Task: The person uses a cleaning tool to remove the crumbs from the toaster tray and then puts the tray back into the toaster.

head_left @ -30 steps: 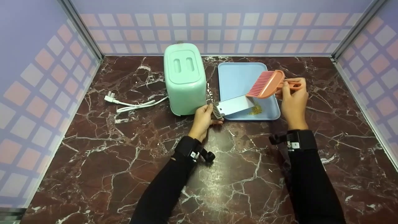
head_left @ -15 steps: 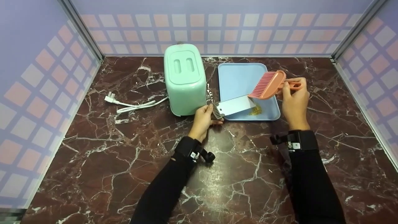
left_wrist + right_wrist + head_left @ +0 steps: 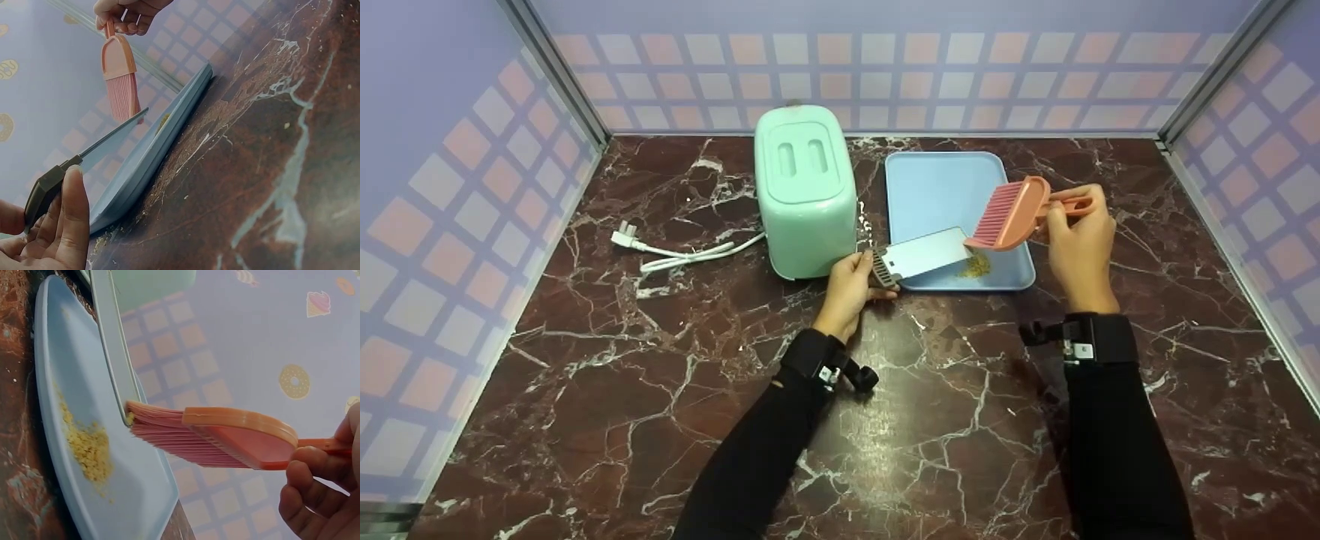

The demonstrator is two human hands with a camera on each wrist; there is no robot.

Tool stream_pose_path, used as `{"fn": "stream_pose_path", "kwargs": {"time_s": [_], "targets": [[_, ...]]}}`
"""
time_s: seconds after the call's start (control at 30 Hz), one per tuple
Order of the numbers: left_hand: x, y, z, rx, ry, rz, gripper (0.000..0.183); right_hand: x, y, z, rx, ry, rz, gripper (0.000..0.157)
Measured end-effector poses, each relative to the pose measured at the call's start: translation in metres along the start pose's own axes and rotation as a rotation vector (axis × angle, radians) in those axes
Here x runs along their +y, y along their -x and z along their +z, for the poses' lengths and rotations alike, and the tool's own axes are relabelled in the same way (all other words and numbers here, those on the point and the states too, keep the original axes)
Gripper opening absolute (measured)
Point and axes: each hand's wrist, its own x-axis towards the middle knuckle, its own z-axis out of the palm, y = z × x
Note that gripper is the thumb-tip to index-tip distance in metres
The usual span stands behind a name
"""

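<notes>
My left hand (image 3: 851,289) pinches the dark ribbed end of a toaster's crumb tray (image 3: 926,253), a flat silver plate. It slants over the near part of a light blue tray (image 3: 937,180). My right hand (image 3: 1081,244) grips the handle of a small orange brush (image 3: 1024,217) with pink bristles. In the right wrist view the bristle tips (image 3: 140,413) meet the plate's far end, where a few yellow crumbs cling. A pile of yellow crumbs (image 3: 87,450) lies in the blue tray below, partly covered by the plate in the head view.
A mint green toaster (image 3: 808,195) stands just left of the blue tray, close to my left hand. Its white cord and plug (image 3: 675,255) lie on the marbled table (image 3: 735,420) further left. Crumbs dot the table between toaster and tray. Tiled walls (image 3: 877,75) enclose the back and sides.
My right hand has drawn the brush slightly right and toward me, its bristles shifting along to the plate's end. My left hand and the crumb tray have stayed nearly still.
</notes>
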Motion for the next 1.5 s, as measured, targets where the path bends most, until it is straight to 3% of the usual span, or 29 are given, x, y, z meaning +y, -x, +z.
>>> {"fn": "stream_pose_path", "kwargs": {"time_s": [0.67, 1.0, 1.17, 1.3, 1.5], "targets": [[0.000, -0.001, 0.000, 0.007, 0.010, -0.008, 0.032, -0.003, -0.003, -0.012, -0.029, 0.111, -0.011, 0.019], [0.000, 0.001, 0.001, 0.001, 0.001, -0.017, 0.032, -0.015, 0.000, -0.018, 0.054, 0.055, -0.005, 0.019], [-0.001, 0.001, 0.002, -0.011, -0.005, -0.015, 0.034, -0.006, -0.003, -0.009, 0.129, -0.071, -0.039, 0.014], [-0.001, 0.001, 0.002, -0.010, 0.000, -0.013, 0.033, -0.001, 0.000, 0.004, 0.095, -0.170, -0.033, 0.009], [-0.001, 0.001, 0.003, -0.005, -0.007, -0.008, 0.031, 0.000, 0.009, 0.021, 0.009, -0.074, -0.071, 0.012]]}}
